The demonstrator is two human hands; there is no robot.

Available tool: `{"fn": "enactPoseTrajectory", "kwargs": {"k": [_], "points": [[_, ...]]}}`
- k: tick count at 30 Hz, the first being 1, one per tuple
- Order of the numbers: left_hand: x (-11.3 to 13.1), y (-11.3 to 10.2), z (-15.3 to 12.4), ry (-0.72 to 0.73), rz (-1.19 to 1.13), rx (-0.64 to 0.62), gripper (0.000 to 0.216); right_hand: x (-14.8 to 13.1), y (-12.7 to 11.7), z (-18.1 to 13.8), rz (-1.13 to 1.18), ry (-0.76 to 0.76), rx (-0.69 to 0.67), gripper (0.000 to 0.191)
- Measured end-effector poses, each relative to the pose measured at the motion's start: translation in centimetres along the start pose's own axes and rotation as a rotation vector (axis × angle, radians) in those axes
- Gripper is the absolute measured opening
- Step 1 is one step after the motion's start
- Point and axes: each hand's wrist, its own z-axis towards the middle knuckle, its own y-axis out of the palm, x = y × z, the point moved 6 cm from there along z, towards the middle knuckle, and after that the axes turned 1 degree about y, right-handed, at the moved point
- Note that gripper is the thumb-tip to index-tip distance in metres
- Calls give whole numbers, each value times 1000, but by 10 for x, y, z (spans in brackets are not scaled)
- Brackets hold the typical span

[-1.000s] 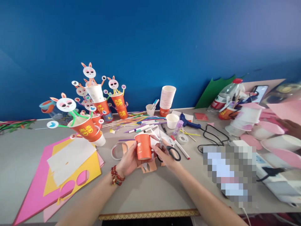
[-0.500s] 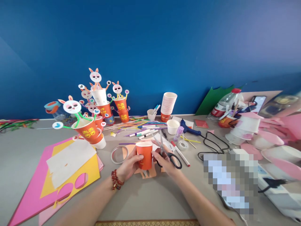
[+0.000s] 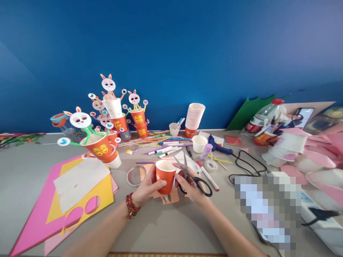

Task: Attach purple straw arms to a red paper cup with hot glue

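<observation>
While the left hand (image 3: pixel 147 187) wraps the orange cup (image 3: pixel 166 178) from its left side, thumb across the front, the right hand (image 3: pixel 191 190) grips the black-handled scissors (image 3: pixel 187 171) and puts its fingertips to the cup's right wall. Cup is in front of the person, over the peach paper cutouts (image 3: pixel 173 198) on the desk (image 3: pixel 152 228); can't tell from here whether its base touches them. Mouth up, narrower base down, long axis near upright with a slight lean. Scissors point away from the person, toward the blue wall (image 3: pixel 166 53) and a bit left, blades parted. Hidden: the cup's lower far side, left fingers behind it, part of its front under the thumb. One scissor loop is mostly lost behind the right hand, so finger placement in the loops is unclear. Forearms cut off at the bottom edge; at right, a pixelated patch (image 3: pixel 268 214) masks whatever lies there.
</observation>
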Motion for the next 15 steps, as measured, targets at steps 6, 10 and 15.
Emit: {"fn": "enactPoseTrajectory", "kwargs": {"k": [6,10,15], "points": [[-5,2,-1,-11,46,22,63,6,-2,2,41,53,51,44],[-4,0,-2,-24,37,74,75,7,-3,4,36,65,65,42],[1,-1,-2,-20,53,126,81,7,-2,3,19,82,63,44]]}}
